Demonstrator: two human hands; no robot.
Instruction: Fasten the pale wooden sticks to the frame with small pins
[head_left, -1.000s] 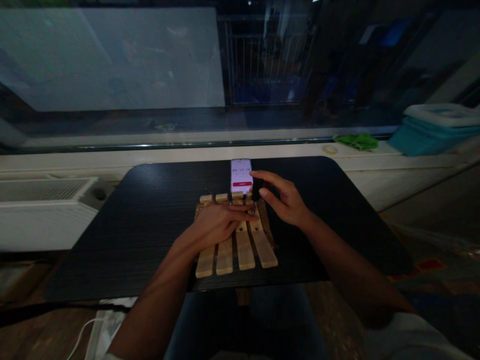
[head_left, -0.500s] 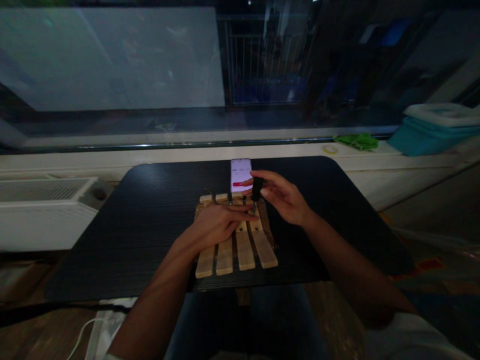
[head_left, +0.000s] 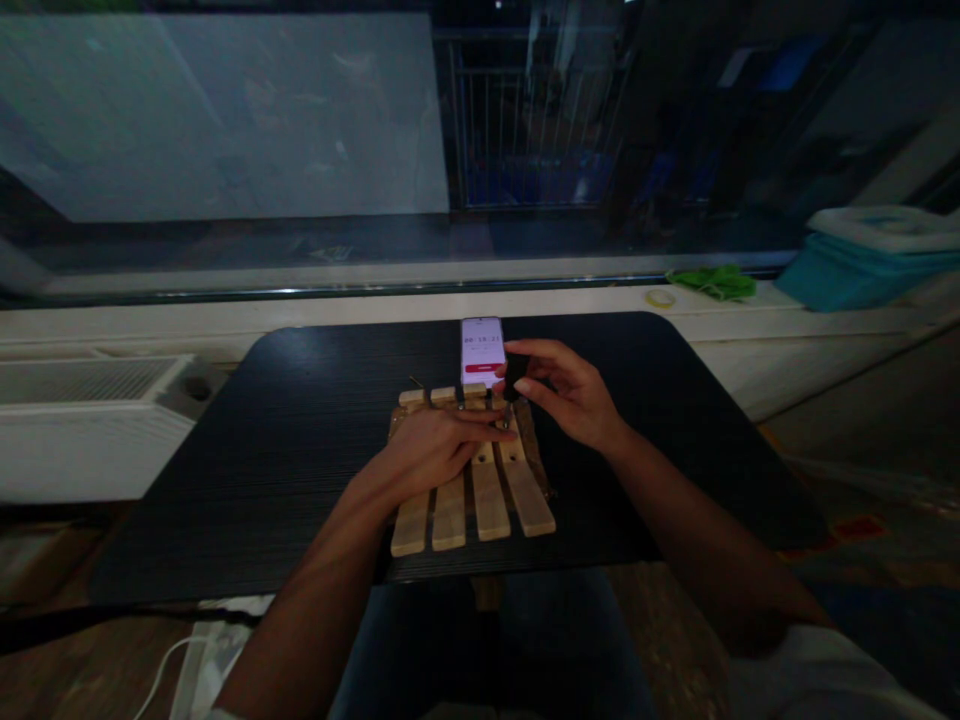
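Both hands meet over the wooden slat rack in the head view: the left hand lies flat and spread on it, likely pinning it to the table, while the right hand pinches a small dark tool (perhaps a driver) upright just past the left fingertips, with the phone just beyond.

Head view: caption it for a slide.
Left hand rests on a wooden slat panel; right hand holds a small dark tool over it.

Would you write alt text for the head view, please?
Left hand rests on a slatted pale wooden board; right hand holds a small black object at its far end. A lit phone sits behind, on a black table.
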